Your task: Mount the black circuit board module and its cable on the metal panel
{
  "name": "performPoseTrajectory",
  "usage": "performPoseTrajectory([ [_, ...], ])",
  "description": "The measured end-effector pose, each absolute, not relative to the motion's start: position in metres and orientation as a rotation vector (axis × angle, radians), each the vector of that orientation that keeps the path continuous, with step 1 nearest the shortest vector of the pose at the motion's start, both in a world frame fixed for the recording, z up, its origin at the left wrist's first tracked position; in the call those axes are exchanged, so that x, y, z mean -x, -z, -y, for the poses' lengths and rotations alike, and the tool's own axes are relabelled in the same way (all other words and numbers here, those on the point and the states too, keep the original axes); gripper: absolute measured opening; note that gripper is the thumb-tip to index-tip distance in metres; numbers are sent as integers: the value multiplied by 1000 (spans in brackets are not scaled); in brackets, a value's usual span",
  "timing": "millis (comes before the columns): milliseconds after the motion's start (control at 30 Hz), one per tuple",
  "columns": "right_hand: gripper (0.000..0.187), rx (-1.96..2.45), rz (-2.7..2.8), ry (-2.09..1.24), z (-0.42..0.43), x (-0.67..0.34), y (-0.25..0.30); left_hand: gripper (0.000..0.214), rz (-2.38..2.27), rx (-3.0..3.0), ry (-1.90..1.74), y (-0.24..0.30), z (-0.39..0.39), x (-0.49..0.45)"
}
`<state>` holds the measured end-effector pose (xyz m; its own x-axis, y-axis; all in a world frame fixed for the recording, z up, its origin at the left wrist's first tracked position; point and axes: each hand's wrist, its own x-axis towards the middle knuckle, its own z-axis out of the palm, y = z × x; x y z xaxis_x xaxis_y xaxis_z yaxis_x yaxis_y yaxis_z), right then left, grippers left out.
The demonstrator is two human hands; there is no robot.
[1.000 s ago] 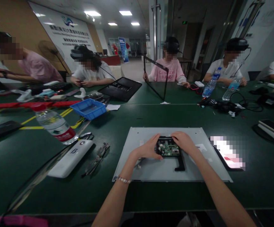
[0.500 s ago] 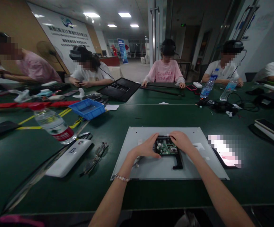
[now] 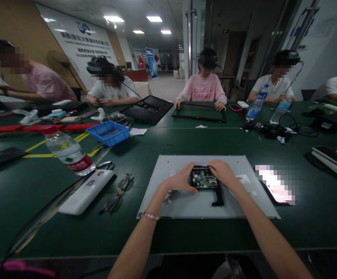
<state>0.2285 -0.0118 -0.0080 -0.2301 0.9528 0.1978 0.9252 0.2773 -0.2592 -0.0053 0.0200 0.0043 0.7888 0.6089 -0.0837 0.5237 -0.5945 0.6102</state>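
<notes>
A green circuit board [image 3: 204, 179] set in a black plastic bracket [image 3: 218, 198] rests on a flat grey metal panel [image 3: 156, 186] in front of me. My left hand [image 3: 182, 179] grips the left side of the bracket, its thumb at the lower left corner and its fingers at the top. With bent fingers, my right hand [image 3: 221, 173] holds the upper right corner. The bracket's lower right part extends toward me in a hooked end. My fingers cover parts of the board's sides.
Left of the panel lie eyeglasses [image 3: 117, 193], a white power bank [image 3: 88, 192], a leaning water bottle [image 3: 69, 151] and a blue tray [image 3: 108, 133]. A lit phone [image 3: 275, 184] lies at its right. Across the green table a person [image 3: 204, 87] handles a black rectangular frame [image 3: 199, 118].
My hands keep nearly the same hold on the bracket. Across the table, the black frame has tilted so its opening shows. A person's hand has appeared at the right edge.
</notes>
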Motion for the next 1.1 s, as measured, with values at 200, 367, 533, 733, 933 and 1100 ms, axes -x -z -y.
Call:
performPoseTrajectory([
  [200,30,1722,2236,-124,13,-227,8,119,-854,-2328,-165,-3,-20,6],
  [367,29,1713,2230,-126,13,-226,10,120,-850,-2336,-165,0,-21,7],
  [533,28,1714,2220,-127,13,-227,11,121,-842,-2350,-158,-1,-21,6],
  [733,29,1719,2213,-136,15,-227,9,120,-842,-2335,-178,-4,-19,5],
  [933,28,1714,2214,-160,15,-227,8,118,-851,-2315,-181,-6,-17,5],
  [1100,28,1716,2182,-165,15,-226,8,119,-844,-2322,-191,-4,-18,5],
])
